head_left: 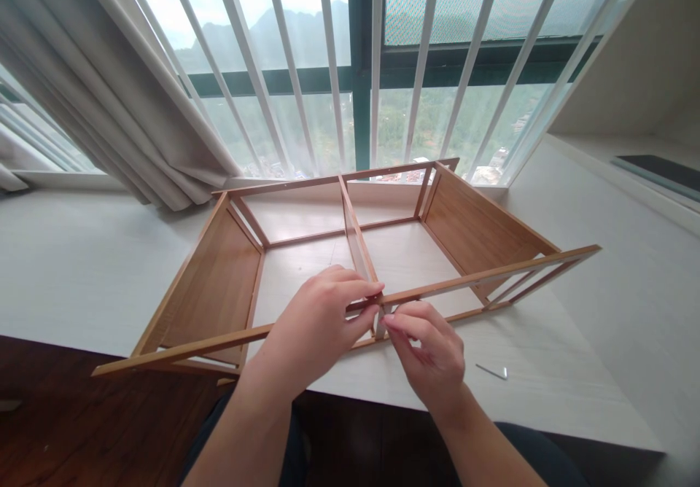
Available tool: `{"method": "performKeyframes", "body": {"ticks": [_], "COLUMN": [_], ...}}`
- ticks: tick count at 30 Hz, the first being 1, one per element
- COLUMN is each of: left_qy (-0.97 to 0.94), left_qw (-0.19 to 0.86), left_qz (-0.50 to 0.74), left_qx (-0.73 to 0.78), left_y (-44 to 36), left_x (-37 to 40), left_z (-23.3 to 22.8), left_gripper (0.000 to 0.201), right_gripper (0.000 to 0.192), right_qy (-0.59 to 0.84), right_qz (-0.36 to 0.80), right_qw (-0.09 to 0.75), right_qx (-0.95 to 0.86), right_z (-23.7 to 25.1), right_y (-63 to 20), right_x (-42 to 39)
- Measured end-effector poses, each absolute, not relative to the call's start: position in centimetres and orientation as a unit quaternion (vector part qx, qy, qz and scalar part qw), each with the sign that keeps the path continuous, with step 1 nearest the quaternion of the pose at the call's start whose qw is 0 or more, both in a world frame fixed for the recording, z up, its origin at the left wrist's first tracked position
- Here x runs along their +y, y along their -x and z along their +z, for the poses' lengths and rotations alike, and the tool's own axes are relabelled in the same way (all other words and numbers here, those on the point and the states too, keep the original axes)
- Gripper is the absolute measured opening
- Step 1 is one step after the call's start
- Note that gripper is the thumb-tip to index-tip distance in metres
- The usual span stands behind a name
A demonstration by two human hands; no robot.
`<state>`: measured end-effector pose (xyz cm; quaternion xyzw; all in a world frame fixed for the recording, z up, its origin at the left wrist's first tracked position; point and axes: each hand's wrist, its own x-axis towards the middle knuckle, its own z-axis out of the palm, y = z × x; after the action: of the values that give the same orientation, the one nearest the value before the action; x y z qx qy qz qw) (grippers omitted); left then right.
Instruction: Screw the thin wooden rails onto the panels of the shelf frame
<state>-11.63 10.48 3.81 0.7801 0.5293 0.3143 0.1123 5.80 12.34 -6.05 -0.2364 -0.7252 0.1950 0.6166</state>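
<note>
A brown wooden furniture frame (pixel 470 280) lies on a pale white surface, with solid panels at both ends and a divider (pixel 358 235) across its middle. My left hand (pixel 322 316) grips the near rail where the divider meets it, thumb below and fingers above. Just right of that joint, my right hand (pixel 429 348) is closed in a pinch against the front of the rail. Whatever sits between its fingertips is too small to make out. To the right of my right hand, an L-shaped hex key (pixel 492 372) rests on the white surface.
Behind the frame stands a window with white vertical bars (pixel 377 64). A grey curtain (pixel 103 86) hangs at the left. On a ledge at the right lies a dark flat object (pixel 659 173). The white surface ends at a front edge above a dark wooden floor (pixel 71 414).
</note>
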Motion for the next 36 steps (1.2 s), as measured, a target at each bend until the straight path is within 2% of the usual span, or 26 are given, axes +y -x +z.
{"method": "performKeyframes", "body": {"ticks": [10,19,36], "left_qy": [-0.777,-0.776,-0.765], "left_qw": [0.108,0.124,0.13], "left_qz": [0.319,0.317,0.328], "left_qx": [0.532,0.531,0.539], "left_y": [11.5,11.6,11.3], "left_x": [10.4,10.4,10.3], "left_z": [3.9,4.1,4.4], "left_gripper": [0.019,0.017,0.018], "right_gripper": [0.019,0.014,0.012], "right_qy": [0.286,0.322,0.34], "right_qz": [0.147,0.137,0.236], "right_qw": [0.617,0.604,0.594], "right_qx": [-0.718,-0.716,-0.69], "right_z": [-5.1,-4.1,-3.8], "right_y": [-5.1,-4.7,-4.9], "right_x": [12.1,11.2,11.4]}}
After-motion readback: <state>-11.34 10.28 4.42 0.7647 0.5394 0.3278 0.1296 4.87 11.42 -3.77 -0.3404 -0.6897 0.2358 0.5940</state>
